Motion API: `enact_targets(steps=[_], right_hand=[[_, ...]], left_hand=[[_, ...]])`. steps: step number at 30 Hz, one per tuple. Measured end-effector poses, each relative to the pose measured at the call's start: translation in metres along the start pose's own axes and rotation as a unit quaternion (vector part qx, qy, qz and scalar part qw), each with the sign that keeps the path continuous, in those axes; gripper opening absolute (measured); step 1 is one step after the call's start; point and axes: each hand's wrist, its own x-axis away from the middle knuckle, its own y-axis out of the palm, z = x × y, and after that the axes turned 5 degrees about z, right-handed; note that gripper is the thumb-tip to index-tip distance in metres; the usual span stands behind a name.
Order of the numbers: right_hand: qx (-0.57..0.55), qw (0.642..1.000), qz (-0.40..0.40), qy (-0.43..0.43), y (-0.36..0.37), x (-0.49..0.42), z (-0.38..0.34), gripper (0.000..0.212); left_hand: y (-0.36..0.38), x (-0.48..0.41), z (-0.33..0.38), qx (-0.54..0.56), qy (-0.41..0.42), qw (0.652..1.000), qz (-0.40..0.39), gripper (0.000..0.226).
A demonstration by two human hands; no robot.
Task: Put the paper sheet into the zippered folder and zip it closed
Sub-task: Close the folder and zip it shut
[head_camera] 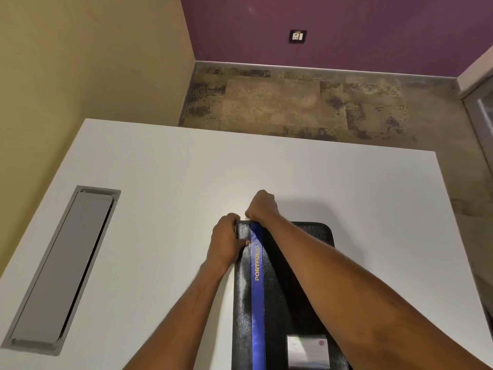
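Observation:
A black zippered folder [277,295] with a blue stripe reading "PORTFOLIO" lies flat and closed on the white table [160,169], with a small card window near its front. My left hand [226,241] grips the folder's far left corner, thumb pressed on the cover. My right hand [261,206] is fisted at the far edge just beyond that corner, fingers pinched as if on the zipper pull, which is hidden by the hand. No paper sheet is visible.
A grey cable hatch [64,265] is set into the table on the left. Beyond the table's far edge lies mottled carpet floor [306,102], with a yellow wall left and a purple wall behind.

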Motion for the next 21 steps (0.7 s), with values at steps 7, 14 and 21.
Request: enact_targets(steps=[7,14,21], right_hand=[[0.051,0.995,0.057,-0.061,-0.024,0.028,0.04,0.021],[0.029,0.982,0.13,-0.132,-0.043,0.113,0.133,0.041],[0.066,0.982,0.134,-0.115,-0.025,0.186,0.205,0.076]], left_hand=[[-0.003,0.033,0.017,0.058,0.042,0.997,0.021,0.017],[-0.002,0.091,0.009,0.051,0.112,0.992,0.016,0.037],[0.015,0.137,-0.031,-0.015,0.062,0.998,-0.01,0.059]])
